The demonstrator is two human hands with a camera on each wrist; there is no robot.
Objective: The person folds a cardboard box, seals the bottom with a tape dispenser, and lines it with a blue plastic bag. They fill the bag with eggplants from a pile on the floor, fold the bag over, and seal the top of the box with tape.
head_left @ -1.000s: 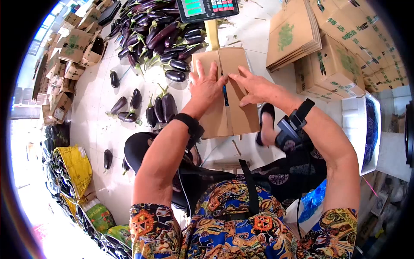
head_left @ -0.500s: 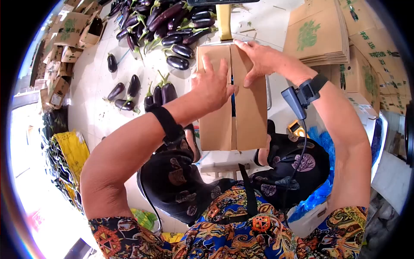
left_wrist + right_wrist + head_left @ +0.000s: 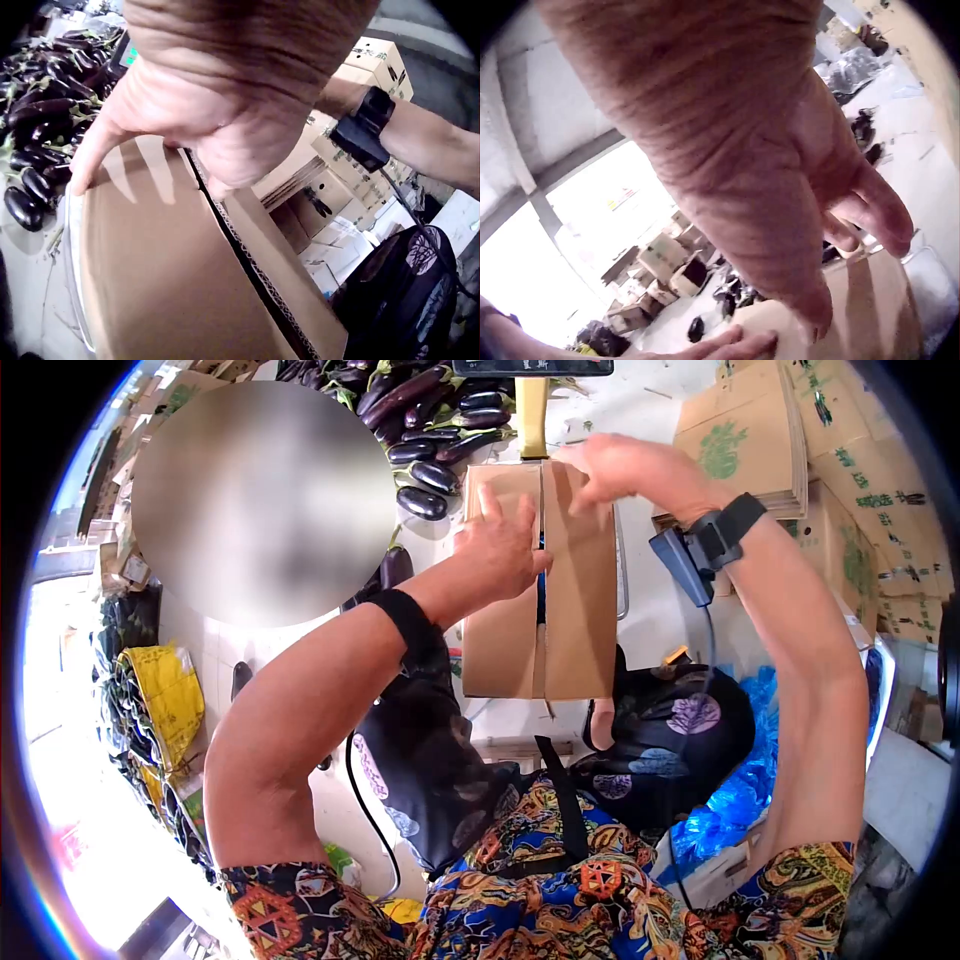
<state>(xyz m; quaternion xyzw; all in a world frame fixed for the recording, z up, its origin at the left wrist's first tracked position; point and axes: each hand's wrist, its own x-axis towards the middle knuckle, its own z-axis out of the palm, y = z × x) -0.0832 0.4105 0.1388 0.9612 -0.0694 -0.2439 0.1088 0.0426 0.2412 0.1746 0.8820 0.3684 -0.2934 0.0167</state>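
Observation:
A brown cardboard box (image 3: 580, 620) lies lengthwise before me, its two top flaps folded inward. Between the flaps runs a narrow slit, with something dark blue showing in it. My left hand (image 3: 500, 550) rests on the left flap with fingers spread, its thumb beside the slit. In the left wrist view, the fingertips (image 3: 81, 184) of that hand reach the flap's outer edge. Blurred by motion, my right hand (image 3: 635, 470) is over the box's far right corner, fingers loosely bent. The right wrist view shows this hand (image 3: 780, 210) with fingers pointing down, nothing held.
Behind the box stands a scale's yellow post (image 3: 532, 415) under its dark display (image 3: 532, 366). Many eggplants (image 3: 430, 478) are heaped at the back left. Flattened cartons (image 3: 740, 445) and stacked boxes stand right, blue plastic bags (image 3: 725, 800) below. A blurred disc covers the left background.
The box appears further right in view. My right hand has gone from the right flap's middle to the far right corner. The left hand stays on the left flap.

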